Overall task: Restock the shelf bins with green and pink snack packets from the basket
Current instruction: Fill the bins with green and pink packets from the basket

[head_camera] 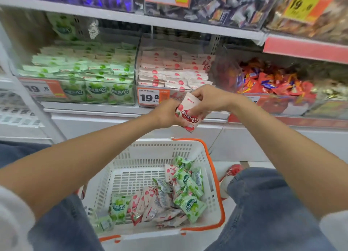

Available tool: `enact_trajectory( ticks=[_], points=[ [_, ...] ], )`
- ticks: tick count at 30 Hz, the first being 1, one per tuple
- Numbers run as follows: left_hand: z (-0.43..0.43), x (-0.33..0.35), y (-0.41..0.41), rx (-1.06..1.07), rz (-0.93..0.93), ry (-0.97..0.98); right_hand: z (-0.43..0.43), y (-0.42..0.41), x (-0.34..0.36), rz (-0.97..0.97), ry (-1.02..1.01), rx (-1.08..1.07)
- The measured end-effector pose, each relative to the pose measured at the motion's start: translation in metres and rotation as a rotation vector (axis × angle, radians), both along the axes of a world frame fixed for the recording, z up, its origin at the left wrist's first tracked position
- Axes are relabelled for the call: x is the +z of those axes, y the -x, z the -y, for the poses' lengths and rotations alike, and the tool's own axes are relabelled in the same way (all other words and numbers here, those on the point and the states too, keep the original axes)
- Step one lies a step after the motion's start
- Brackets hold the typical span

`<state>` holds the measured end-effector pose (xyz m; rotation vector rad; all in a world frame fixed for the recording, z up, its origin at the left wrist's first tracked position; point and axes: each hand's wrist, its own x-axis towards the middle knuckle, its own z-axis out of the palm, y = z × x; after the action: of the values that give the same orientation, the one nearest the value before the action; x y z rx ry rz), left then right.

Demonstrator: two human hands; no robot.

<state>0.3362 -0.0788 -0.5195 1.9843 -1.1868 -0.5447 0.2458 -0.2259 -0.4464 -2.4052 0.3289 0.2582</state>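
Pinching pink packet (188, 113), left hand (166, 113), right hand (209, 100); basket (150, 156) below, shelf bins (105, 94) behind

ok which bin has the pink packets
The middle bin, stacked with pink packets; the left bin holds green ones, the right bin red and orange wrappers.

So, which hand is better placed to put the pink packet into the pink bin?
The right hand, probably. It pinches the upper end of the pink packet and sits higher, close before the pink bin. The left hand grips the lower side, farther from the bin.
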Motion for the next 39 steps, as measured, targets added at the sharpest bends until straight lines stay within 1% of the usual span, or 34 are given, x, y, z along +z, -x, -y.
enact_trajectory(
  ticks=[2, 5, 8, 10, 12, 17, 19, 21, 24, 26, 28, 30, 36, 39],
  points=[
    [0.015, 0.016, -0.002, -0.015, 0.085, 0.002, 0.007, -0.003, 0.014, -0.005, 0.172, 0.024],
    [0.035, 0.032, -0.014, 0.067, 0.106, 0.059, 0.028, -0.006, 0.036, 0.066, 0.343, -0.025],
    [0.055, 0.044, -0.041, 0.187, 0.101, 0.178, 0.063, -0.011, 0.052, 0.261, 0.462, -0.132],
    [0.068, 0.051, -0.063, 0.238, 0.194, 0.189, 0.083, -0.015, 0.053, 0.391, 0.482, -0.179],
    [0.084, 0.055, -0.084, 0.246, 0.285, 0.132, 0.101, -0.024, 0.046, 0.462, 0.511, -0.219],
    [0.141, 0.050, -0.128, 0.213, 0.458, -0.124, 0.146, -0.073, 0.014, 0.499, 0.654, -0.291],
    [0.162, 0.044, -0.143, 0.164, 0.474, -0.245, 0.164, -0.097, 0.003, 0.493, 0.664, -0.345],
    [0.176, 0.040, -0.156, 0.121, 0.524, -0.286, 0.177, -0.120, -0.003, 0.477, 0.693, -0.347],
    [0.185, 0.035, -0.174, 0.096, 0.637, -0.233, 0.190, -0.147, 0.001, 0.391, 0.799, -0.335],
    [0.186, 0.029, -0.182, 0.098, 0.640, -0.229, 0.194, -0.158, 0.006, 0.352, 0.797, -0.286],
    [0.186, 0.023, -0.188, 0.121, 0.617, -0.176, 0.199, -0.165, 0.008, 0.296, 0.800, -0.230],
    [0.187, 0.018, -0.191, 0.141, 0.637, -0.129, 0.202, -0.171, 0.009, 0.256, 0.808, -0.190],
    [0.191, 0.008, -0.197, 0.193, 0.724, -0.144, 0.204, -0.185, 0.016, 0.110, 0.834, -0.109],
    [0.191, 0.006, -0.198, 0.200, 0.745, -0.158, 0.210, -0.196, 0.015, 0.056, 0.809, -0.135]
  ],
)
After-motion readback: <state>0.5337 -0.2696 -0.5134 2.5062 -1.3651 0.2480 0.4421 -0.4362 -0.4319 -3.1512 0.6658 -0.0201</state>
